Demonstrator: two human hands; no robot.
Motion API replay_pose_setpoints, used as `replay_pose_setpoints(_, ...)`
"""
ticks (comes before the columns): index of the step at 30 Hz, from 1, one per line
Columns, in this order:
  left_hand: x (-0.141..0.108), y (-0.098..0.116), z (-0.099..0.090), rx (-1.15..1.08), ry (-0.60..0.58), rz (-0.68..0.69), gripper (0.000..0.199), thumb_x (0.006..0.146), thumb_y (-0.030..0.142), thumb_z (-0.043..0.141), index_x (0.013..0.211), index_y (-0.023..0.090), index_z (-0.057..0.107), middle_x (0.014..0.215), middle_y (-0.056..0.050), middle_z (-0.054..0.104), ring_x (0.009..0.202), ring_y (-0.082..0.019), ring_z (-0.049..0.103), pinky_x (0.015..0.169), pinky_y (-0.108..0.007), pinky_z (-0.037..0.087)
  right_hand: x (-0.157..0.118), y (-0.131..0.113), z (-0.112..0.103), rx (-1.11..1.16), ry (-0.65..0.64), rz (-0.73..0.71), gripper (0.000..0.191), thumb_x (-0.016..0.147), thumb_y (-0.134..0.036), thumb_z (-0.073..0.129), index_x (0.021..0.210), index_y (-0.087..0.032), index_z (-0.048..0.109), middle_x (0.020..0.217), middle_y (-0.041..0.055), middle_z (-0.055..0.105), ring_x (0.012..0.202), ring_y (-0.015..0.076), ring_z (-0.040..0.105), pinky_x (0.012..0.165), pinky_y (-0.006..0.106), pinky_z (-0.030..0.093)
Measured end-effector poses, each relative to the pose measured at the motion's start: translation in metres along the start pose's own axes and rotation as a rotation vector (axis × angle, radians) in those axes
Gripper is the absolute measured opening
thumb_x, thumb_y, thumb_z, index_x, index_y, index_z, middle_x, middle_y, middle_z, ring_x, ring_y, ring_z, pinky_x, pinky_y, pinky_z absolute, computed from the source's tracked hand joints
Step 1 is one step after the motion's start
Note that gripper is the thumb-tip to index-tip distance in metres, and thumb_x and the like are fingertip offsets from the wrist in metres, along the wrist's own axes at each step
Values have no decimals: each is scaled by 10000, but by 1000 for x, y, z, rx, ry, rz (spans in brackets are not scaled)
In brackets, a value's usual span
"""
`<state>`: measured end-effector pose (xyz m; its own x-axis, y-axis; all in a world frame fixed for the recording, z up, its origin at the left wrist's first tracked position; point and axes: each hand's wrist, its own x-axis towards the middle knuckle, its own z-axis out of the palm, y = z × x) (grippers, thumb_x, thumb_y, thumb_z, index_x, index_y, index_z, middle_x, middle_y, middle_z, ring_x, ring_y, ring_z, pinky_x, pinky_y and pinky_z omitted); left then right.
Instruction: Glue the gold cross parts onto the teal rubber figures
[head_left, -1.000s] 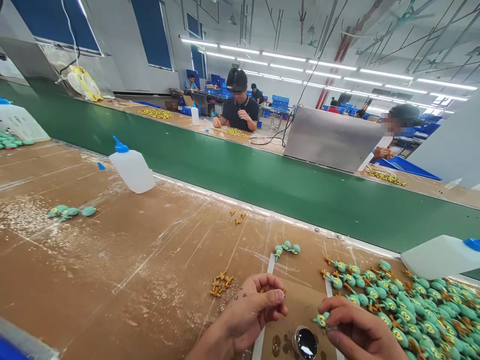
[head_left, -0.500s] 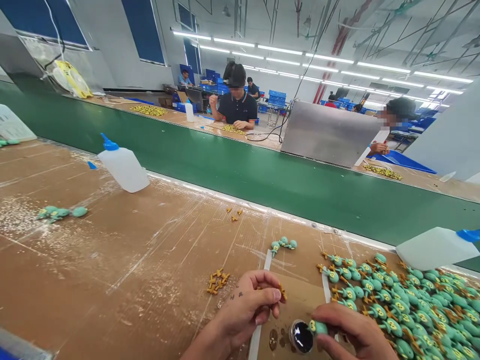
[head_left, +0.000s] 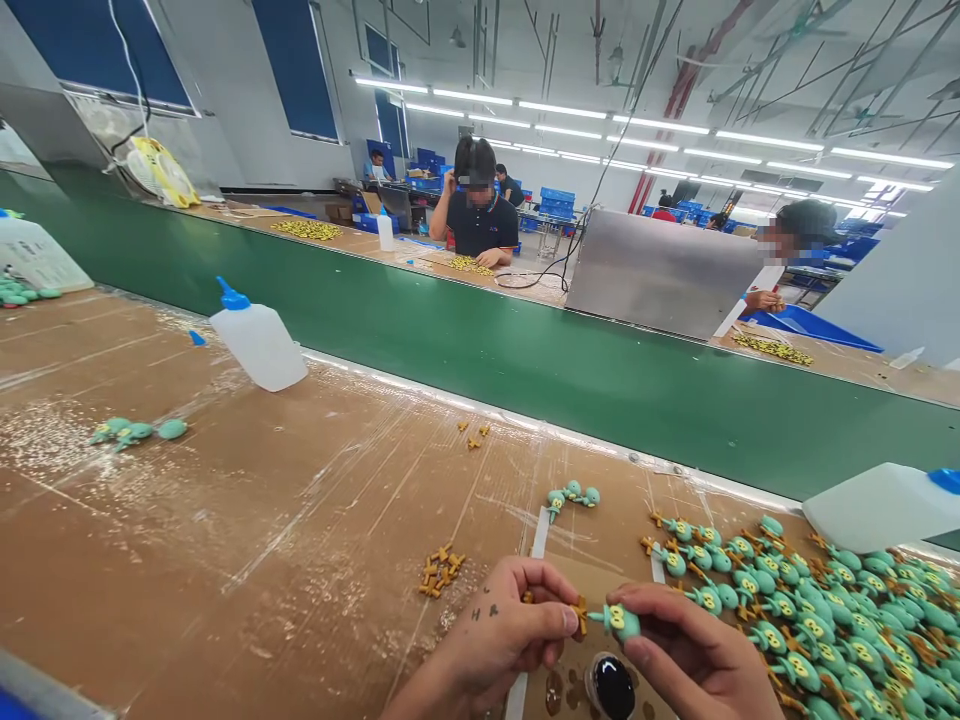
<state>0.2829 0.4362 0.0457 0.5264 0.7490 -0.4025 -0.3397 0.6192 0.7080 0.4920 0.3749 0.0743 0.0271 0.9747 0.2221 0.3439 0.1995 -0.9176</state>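
My left hand (head_left: 517, 622) pinches a small orange-brown piece (head_left: 580, 614) between thumb and fingers. Facing it, my right hand (head_left: 694, 640) grips a teal figure head (head_left: 621, 621) with yellow eyes. The head's thin tip points left and meets, or nearly meets, the brown piece; exact contact is too small to tell. Just below the hands stands a small round cup of dark liquid (head_left: 612, 686). A large pile of teal figures with brown parts (head_left: 817, 610) spreads to the right. Several loose brown pieces (head_left: 442, 571) lie left of my left hand.
White bottles with blue caps stand at left (head_left: 262, 345) and lie at right (head_left: 885, 508). A few teal heads (head_left: 574, 496) sit beyond my hands, others (head_left: 135, 432) far left. Behind the bench runs a green belt (head_left: 450, 330); a person in a dark shirt (head_left: 480, 220) sits across it.
My right hand has lifted the teal head up and left from beside the cup to the brown piece in my left hand. The view has shifted slightly.
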Motion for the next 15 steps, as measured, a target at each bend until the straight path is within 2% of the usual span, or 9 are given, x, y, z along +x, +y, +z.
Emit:
replay_pose_setpoints(6,2,-3,0,33,15,24,481,445,385,987,727,146,680,510,14,614,372,-53,434,388,-191,178,3,1,3,11,-41,-81,160,880,-413,799,998,-314,843,976,74,845,850,241,814,731,224,670)
replay_pose_setpoints(11,-5,-1,0,63,39,64,424,556,352,965,787,137,682,554,18,620,429,-54,463,442,-180,237,2,-5,16,11,58,-51,298,856,-567,782,918,-284,849,920,89,840,814,237,801,702,229,662)
replay_pose_setpoints(15,-7,1,1,68,48,60,400,569,331,951,789,143,674,574,21,628,436,-50,452,452,-183,219,4,-6,18,-12,83,-31,398,867,-641,729,905,-260,842,939,120,833,847,263,800,717,270,673)
